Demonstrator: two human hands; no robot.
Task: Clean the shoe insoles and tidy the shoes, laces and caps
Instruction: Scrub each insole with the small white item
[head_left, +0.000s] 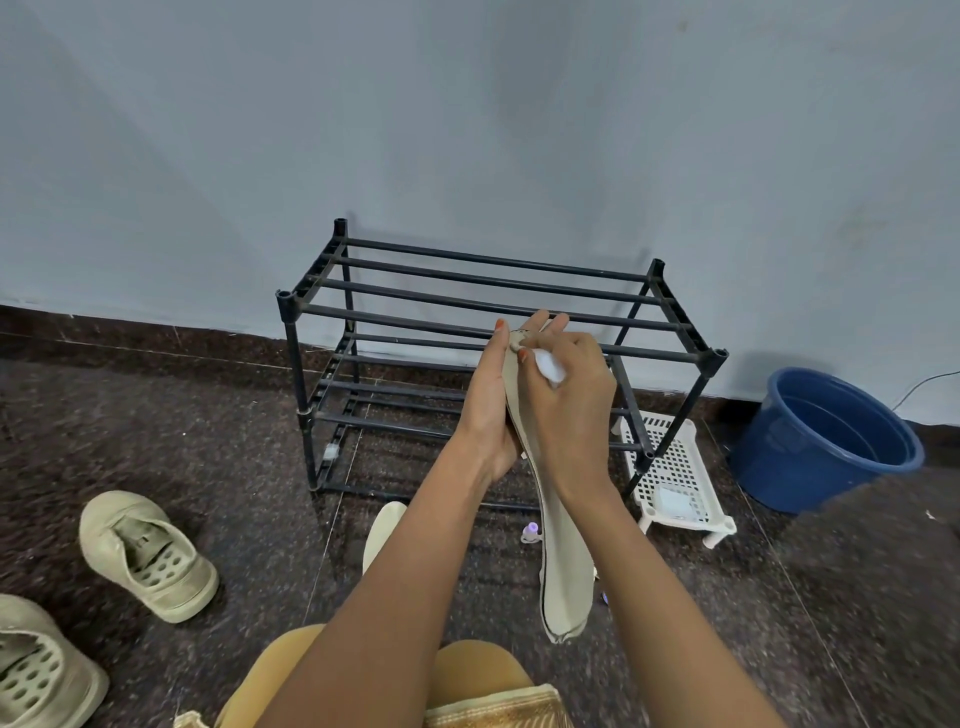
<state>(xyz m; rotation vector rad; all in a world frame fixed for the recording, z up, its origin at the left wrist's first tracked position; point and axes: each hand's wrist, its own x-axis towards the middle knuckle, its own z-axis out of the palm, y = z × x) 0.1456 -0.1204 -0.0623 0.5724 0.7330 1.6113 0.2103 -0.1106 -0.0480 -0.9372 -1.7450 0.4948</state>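
Supporting the insole (563, 571) in front of the rack (322, 312), you clasp its upper half in your left hand (488, 410), which suits a part that appears light and floppy, while your right hand (571, 405), fingers curled round the wipe (549, 366), rubs the backed area.

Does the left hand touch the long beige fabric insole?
Touching. The head view shows the left hand holding the long beige fabric insole from behind, its thumb on the edge.
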